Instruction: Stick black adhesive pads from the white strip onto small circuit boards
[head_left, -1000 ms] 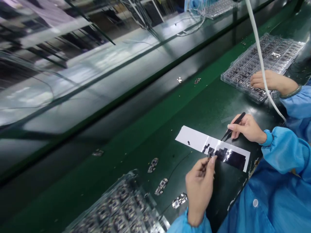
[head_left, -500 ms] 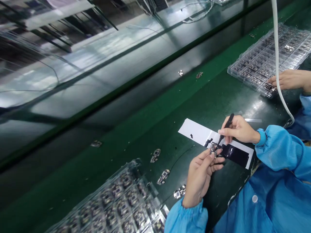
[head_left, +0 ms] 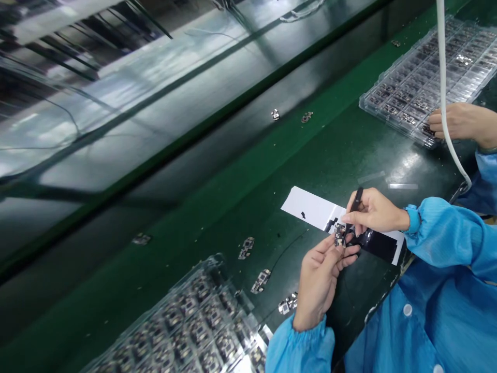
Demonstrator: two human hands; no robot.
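A small, angular circuit board (head_left: 339, 234) is pinched between thumb and fingers of the left hand (head_left: 319, 274) — held above the glossy green table (head_left: 217, 212), near its worn front edge. Slim black tweezers (head_left: 356, 199) are gripped in the bent fingers of the right hand (head_left: 376, 211), beside the board (whether the tips touch it cannot be told). Beneath, a smooth white strip (head_left: 308, 203), partly covered with shiny black film (head_left: 382, 247), is laid slantwise, one end by the table's front edge.
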